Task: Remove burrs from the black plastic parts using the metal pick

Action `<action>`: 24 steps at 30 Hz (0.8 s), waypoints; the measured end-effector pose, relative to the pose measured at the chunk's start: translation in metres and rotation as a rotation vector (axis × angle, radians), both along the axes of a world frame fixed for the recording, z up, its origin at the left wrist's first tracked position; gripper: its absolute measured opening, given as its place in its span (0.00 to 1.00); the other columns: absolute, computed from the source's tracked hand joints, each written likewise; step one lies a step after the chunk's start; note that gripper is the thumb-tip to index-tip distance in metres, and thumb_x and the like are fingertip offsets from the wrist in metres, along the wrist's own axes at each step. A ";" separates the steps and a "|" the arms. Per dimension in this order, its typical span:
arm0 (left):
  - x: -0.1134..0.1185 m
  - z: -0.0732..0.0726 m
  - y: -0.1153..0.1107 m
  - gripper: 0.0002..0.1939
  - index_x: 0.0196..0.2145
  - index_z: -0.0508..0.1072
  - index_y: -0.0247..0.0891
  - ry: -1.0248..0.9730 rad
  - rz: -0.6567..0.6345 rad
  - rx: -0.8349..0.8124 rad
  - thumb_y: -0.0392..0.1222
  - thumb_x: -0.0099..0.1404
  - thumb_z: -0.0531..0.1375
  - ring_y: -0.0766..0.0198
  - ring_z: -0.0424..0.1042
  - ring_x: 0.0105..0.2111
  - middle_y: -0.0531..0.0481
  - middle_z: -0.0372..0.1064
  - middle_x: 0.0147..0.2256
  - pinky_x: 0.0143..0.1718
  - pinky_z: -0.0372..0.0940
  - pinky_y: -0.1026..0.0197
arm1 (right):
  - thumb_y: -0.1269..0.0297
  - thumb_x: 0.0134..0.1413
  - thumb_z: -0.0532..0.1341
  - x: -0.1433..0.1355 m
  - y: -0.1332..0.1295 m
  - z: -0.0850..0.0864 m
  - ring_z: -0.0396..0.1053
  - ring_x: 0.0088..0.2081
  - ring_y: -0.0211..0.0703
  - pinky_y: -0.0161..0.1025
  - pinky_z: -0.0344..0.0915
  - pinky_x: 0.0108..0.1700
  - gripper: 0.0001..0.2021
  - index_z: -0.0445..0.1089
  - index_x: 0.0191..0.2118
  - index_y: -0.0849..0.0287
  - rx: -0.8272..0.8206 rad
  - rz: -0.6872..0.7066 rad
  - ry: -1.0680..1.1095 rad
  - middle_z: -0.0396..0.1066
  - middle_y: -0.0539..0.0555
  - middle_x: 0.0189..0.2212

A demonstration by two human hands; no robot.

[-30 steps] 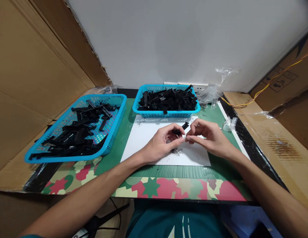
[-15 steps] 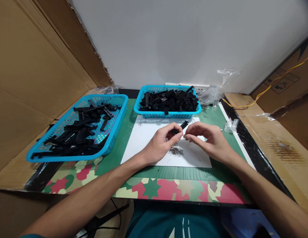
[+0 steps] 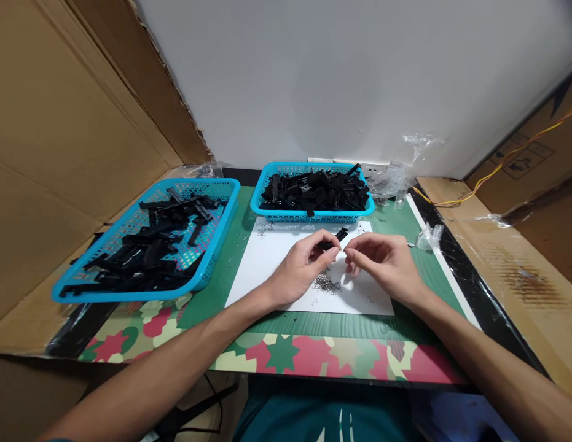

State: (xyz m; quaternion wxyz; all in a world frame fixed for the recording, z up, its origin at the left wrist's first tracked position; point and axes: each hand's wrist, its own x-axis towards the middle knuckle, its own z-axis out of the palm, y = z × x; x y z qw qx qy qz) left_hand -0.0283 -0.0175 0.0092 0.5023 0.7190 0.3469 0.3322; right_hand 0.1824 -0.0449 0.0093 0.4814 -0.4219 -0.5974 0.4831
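Note:
A small black plastic part [image 3: 341, 234] is pinched in my left hand [image 3: 304, 268], its far end sticking out past the fingers. Close on its right, my right hand [image 3: 385, 264] has thumb and forefinger pressed together at the part's near end; whatever they hold is too small to make out. Under the hands lies a white sheet [image 3: 258, 270] bearing a pile of small thin metal pieces [image 3: 327, 283], with a few loose ones near its corners.
Behind the sheet stands a blue basket [image 3: 313, 216] heaped with black parts. Another blue basket [image 3: 216, 245] with black parts is at the left. Clear plastic bags [image 3: 391, 181] lie at the back right. Cardboard [image 3: 520, 270] flanks the green table mat [image 3: 242, 224].
The view has shifted slightly. My right hand's lower fingers have curled further downward; both hands stay close together around the black part.

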 end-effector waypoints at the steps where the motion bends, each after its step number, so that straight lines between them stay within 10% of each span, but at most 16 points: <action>1: -0.001 0.000 0.000 0.17 0.54 0.72 0.40 0.036 0.007 0.015 0.53 0.76 0.59 0.63 0.69 0.36 0.49 0.73 0.40 0.37 0.64 0.61 | 0.54 0.57 0.73 0.005 0.002 0.002 0.74 0.25 0.41 0.39 0.73 0.29 0.13 0.79 0.36 0.59 -0.007 -0.017 -0.045 0.78 0.53 0.26; 5: -0.002 0.001 -0.003 0.24 0.67 0.65 0.40 0.232 -0.021 0.089 0.50 0.79 0.54 0.58 0.75 0.40 0.48 0.77 0.41 0.44 0.69 0.56 | 0.58 0.57 0.71 0.027 0.009 0.009 0.71 0.23 0.39 0.36 0.69 0.25 0.11 0.79 0.34 0.61 -0.112 -0.035 -0.306 0.76 0.53 0.25; 12: -0.002 -0.008 -0.001 0.17 0.59 0.73 0.35 0.432 -0.143 0.453 0.42 0.80 0.53 0.52 0.74 0.51 0.40 0.77 0.52 0.53 0.69 0.50 | 0.63 0.58 0.65 0.037 0.012 0.012 0.66 0.17 0.35 0.32 0.61 0.21 0.08 0.76 0.31 0.62 -0.310 0.110 -0.467 0.71 0.49 0.20; 24: -0.001 -0.008 -0.002 0.14 0.51 0.76 0.32 0.495 -0.209 0.718 0.43 0.79 0.55 0.55 0.71 0.42 0.44 0.74 0.40 0.45 0.66 0.54 | 0.69 0.52 0.64 0.035 0.013 0.008 0.63 0.15 0.34 0.32 0.57 0.18 0.03 0.75 0.29 0.61 -0.329 0.119 -0.504 0.69 0.47 0.17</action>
